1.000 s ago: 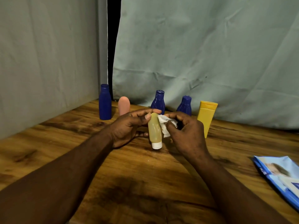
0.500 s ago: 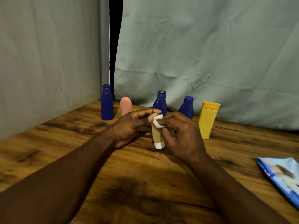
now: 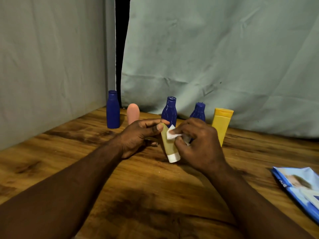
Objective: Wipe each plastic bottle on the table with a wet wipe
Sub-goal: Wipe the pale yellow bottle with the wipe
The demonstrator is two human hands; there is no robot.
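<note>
A small tan tube bottle (image 3: 168,145) with a white cap stands cap-down at the table's middle. My left hand (image 3: 139,135) pinches its top end between thumb and forefinger. My right hand (image 3: 198,144) grips a white wet wipe (image 3: 172,134) and presses it against the tube's upper right side. Behind stand three dark blue bottles, one at the left (image 3: 113,110), one in the middle (image 3: 170,112) and one (image 3: 198,112) partly hidden by my right hand. A pink bottle (image 3: 133,112) and a yellow bottle (image 3: 221,124) stand in the same row.
A blue wet-wipe pack (image 3: 300,188) lies at the table's right edge. Grey-green cloth hangs behind and to the left of the wooden table (image 3: 69,152), with a dark gap between the two sheets.
My right hand has brought the wipe from beside the tube onto its upper part and slid slightly down it. The left hand keeps holding the tube's top.
</note>
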